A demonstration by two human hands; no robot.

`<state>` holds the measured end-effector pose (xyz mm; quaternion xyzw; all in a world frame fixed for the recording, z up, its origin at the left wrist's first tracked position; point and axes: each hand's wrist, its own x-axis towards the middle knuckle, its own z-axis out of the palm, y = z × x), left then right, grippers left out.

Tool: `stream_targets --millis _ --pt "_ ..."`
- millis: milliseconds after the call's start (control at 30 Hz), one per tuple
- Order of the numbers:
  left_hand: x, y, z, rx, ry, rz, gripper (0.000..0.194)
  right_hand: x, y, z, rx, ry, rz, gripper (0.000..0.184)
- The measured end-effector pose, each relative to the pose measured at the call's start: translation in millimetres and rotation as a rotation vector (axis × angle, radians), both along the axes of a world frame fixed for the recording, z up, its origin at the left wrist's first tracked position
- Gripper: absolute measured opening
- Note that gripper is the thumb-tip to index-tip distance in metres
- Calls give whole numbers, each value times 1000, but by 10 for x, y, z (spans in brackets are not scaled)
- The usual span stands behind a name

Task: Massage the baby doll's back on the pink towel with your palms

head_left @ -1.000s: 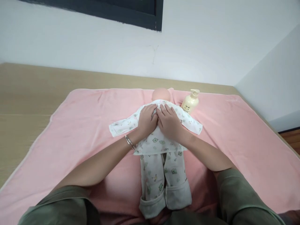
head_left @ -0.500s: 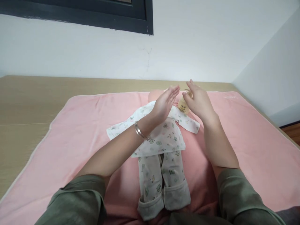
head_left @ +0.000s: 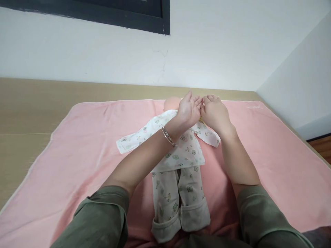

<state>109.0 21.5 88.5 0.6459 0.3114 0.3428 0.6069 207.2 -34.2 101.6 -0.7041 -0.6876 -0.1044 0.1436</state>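
A cream pump bottle [head_left: 201, 120] stands beside the doll's shoulder, with only a sliver of its label showing. My right hand [head_left: 217, 115] is over its top, back up and fingers stretched forward, hiding the pump head. Close by, my left hand [head_left: 189, 109] is open, palm turned up and fingers near the bottle. Whether any lotion lies in the palm is too small to tell. Below my hands lies a baby doll, its pinkish head [head_left: 171, 103] partly hidden. It wears a white printed top [head_left: 181, 156] and matching trousers [head_left: 167, 196] with turned-up cuffs.
A pink blanket [head_left: 88, 137] lies under the doll, with folds near my body. It covers much of a light wooden surface [head_left: 23, 106]. A white wall [head_left: 116, 55] rises behind, with a dark frame [head_left: 165, 20] above.
Both hands have left the doll's chest and moved right to the bottle. My left hand has turned palm up; my right hand has come down over the bottle's top.
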Motion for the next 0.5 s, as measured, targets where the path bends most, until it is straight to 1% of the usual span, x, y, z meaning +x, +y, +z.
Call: stream_targets --millis 67,133,200,267,333,367,400,433,500 --pt "-109 -103 14 -19 1 -4 74 -17 -7 1 -3 -8 -9 44" --pt "-240 -194 -24 17 41 -10 77 -21 3 -9 -19 -5 -16 42" --pt "-375 -264 -114 85 107 -9 77 -3 43 -38 -46 17 -28 43" --pt "-503 -326 -218 160 187 -2 73 26 99 -68 -61 47 -31 46" --pt "-628 -406 -264 215 256 12 68 37 126 -62 -57 74 -17 49" --pt "-693 -461 -244 232 273 23 66 27 109 -34 -56 84 -12 50" --pt "-761 -525 -191 241 280 31 65 6 63 13 -62 98 -16 50" --pt "-832 -596 -104 245 279 37 66 -24 -13 74 -63 120 -14 50" --pt "-970 -734 141 239 295 37 69 -85 -236 213 -80 217 -13 52"
